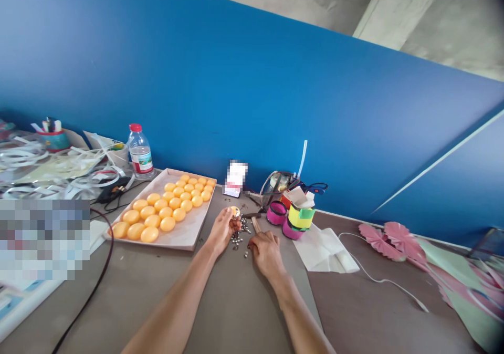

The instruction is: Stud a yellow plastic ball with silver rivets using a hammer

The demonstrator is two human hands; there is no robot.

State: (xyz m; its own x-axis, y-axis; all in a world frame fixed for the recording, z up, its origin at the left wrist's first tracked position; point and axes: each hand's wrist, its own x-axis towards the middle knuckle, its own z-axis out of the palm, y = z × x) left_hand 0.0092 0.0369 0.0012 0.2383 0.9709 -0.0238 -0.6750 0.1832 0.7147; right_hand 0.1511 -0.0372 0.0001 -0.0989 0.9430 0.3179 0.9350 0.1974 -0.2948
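Observation:
My left hand [221, 231] is closed around a small yellow-orange round piece [235, 210], which pokes out above the fingertips and looks like a ball with markings. Just below those fingers spreads a pile of small shiny metal pieces [237, 237]. My right hand [266, 250] is at the pile's right side, its fingers curled together near the tabletop; what they pinch, if anything, is too small to make out. Beyond its knuckles lies a hammer with a dark head and wooden handle [256, 225]. To the left, a shallow cardboard tray [189, 236] carries rows of orange balls [167, 224].
Behind my hands stand a lit phone [235, 179] and pink and yellow tape-like rolls [301, 216]. White paper [326, 249] and a white cable [388, 280] lie right, near pink paper fans [394, 240]. A bottle [140, 154] and tangled white strips [92, 178] occupy the left.

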